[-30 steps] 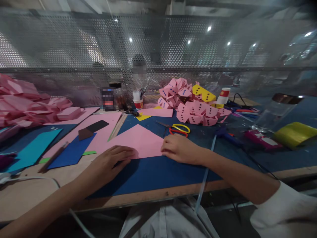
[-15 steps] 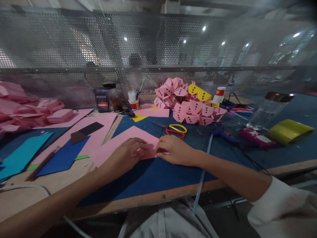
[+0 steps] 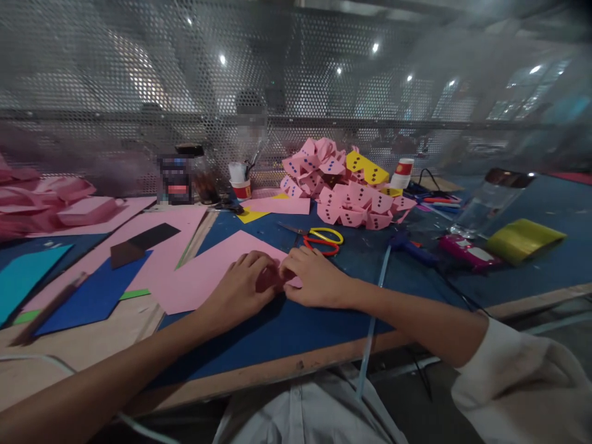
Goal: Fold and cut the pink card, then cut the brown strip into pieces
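Observation:
A pink paper sheet (image 3: 198, 277) lies on the blue mat (image 3: 277, 333) in front of me. My left hand (image 3: 240, 287) and my right hand (image 3: 309, 277) meet at the sheet's right corner, fingers curled and pinching the paper there. Red and yellow handled scissors (image 3: 324, 240) lie just beyond my right hand.
A heap of folded pink and yellow dotted paper pieces (image 3: 342, 185) sits at the back centre. Folded pink paper (image 3: 60, 197) piles at the far left, with blue, cyan and black sheets (image 3: 92, 290) nearby. A glass jar (image 3: 490, 203), a yellow roll (image 3: 522, 240), pens and a perforated metal screen (image 3: 277, 92) stand behind.
My left hand has slid right along the pink sheet until it meets my right hand at the corner. The view has drifted right and down.

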### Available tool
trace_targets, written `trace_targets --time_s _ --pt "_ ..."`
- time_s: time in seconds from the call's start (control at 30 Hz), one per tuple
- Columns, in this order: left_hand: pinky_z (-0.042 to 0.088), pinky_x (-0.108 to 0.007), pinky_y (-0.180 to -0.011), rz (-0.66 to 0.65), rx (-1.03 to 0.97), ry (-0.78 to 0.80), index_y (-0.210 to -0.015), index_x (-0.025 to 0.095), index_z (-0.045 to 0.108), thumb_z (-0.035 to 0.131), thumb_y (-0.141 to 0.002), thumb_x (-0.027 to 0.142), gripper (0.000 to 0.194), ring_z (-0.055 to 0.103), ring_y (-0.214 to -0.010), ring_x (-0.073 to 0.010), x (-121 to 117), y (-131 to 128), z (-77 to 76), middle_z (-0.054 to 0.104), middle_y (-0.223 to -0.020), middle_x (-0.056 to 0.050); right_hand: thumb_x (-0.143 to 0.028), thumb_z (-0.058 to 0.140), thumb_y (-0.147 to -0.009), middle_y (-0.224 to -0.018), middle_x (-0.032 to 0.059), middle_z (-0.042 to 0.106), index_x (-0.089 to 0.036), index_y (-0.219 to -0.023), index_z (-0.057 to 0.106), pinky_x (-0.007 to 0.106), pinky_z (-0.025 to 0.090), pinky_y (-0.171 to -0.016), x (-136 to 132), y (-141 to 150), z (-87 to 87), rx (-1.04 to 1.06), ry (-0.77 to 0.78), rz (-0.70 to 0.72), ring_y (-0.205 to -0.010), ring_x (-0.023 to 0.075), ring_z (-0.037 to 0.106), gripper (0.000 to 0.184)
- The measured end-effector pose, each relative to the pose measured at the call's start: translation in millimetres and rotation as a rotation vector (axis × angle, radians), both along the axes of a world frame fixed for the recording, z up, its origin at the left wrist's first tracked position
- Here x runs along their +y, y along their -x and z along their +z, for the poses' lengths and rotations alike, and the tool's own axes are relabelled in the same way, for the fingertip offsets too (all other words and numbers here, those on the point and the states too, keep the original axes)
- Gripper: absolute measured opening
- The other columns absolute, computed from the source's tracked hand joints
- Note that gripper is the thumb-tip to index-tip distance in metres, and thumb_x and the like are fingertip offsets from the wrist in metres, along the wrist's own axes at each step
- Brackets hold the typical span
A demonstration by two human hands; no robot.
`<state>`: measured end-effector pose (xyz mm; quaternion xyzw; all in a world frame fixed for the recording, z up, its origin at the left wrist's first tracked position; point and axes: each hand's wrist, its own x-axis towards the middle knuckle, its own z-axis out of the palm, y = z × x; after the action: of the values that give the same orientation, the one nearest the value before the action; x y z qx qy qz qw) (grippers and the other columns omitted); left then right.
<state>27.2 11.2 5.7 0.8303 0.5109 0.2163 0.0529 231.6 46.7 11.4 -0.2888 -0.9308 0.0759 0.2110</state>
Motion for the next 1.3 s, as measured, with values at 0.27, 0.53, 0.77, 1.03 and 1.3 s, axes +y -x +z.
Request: trace_targets --time_s 0.27,0.53,0.77,1.03,1.3 --pt "0.041 -0.043 -0.092 0.000 0.000 0.000 -0.101 0.025 0.058 0.058 -0.084 0.040 0.023 0.052 -0.105 -0.0270 0.0 0.9 -0.3 0.058 -0.114 -0.006 -0.021 0.059 -0.078 -0.103 0.0060 0.055 -0.020 -0.097 0.058 0.035 0.036 -0.083 1.9 -7.2 6.6 -0.063 0.074 0.015 -0.098 0.0222 0.046 0.019" --pt "0.042 -0.043 -0.092 -0.009 -0.014 -0.007 -0.104 0.024 0.058 0.058 -0.083 0.039 0.026 0.053 -0.106 -0.0272 1.8 3.0 -2.3 0.059 -0.116 -0.007 -0.017 0.059 -0.072 -0.101 0.0044 0.058 -0.022 -0.098 0.059 0.034 0.036 -0.081 11.1 -20.7 8.5 -0.082 0.150 0.049 -0.095 0.0219 0.049 0.026" --pt "0.043 -0.042 -0.092 -0.008 -0.036 0.003 -0.106 0.025 0.060 0.057 -0.084 0.044 0.029 0.055 -0.106 -0.0270 0.4 2.5 -0.9 0.061 -0.117 -0.008 -0.014 0.057 -0.074 -0.096 0.0046 0.058 -0.022 -0.104 0.061 0.033 0.037 -0.081 16.4 -31.3 16.6 -0.120 0.229 0.081 -0.090 0.0198 0.051 0.032" --pt "0.044 -0.042 -0.092 -0.012 -0.045 0.016 -0.107 0.027 0.060 0.058 -0.084 0.046 0.030 0.055 -0.107 -0.0269 0.9 3.5 -1.4 0.060 -0.118 -0.007 -0.009 0.054 -0.072 -0.091 0.0038 0.061 -0.021 -0.108 0.062 0.028 0.040 -0.074 20.9 -39.8 27.1 -0.170 0.294 0.134 -0.082 0.0173 0.052 0.040" --pt "0.043 -0.043 -0.092 -0.022 -0.039 0.018 -0.105 0.025 0.059 0.056 -0.086 0.048 0.030 0.054 -0.108 -0.0272 0.2 3.5 0.2 0.060 -0.118 -0.007 -0.002 0.048 -0.071 -0.092 0.0037 0.061 -0.019 -0.117 0.060 0.026 0.043 -0.073 29.0 -52.4 36.7 -0.230 0.370 0.246 -0.082 0.0145 0.054 0.051"
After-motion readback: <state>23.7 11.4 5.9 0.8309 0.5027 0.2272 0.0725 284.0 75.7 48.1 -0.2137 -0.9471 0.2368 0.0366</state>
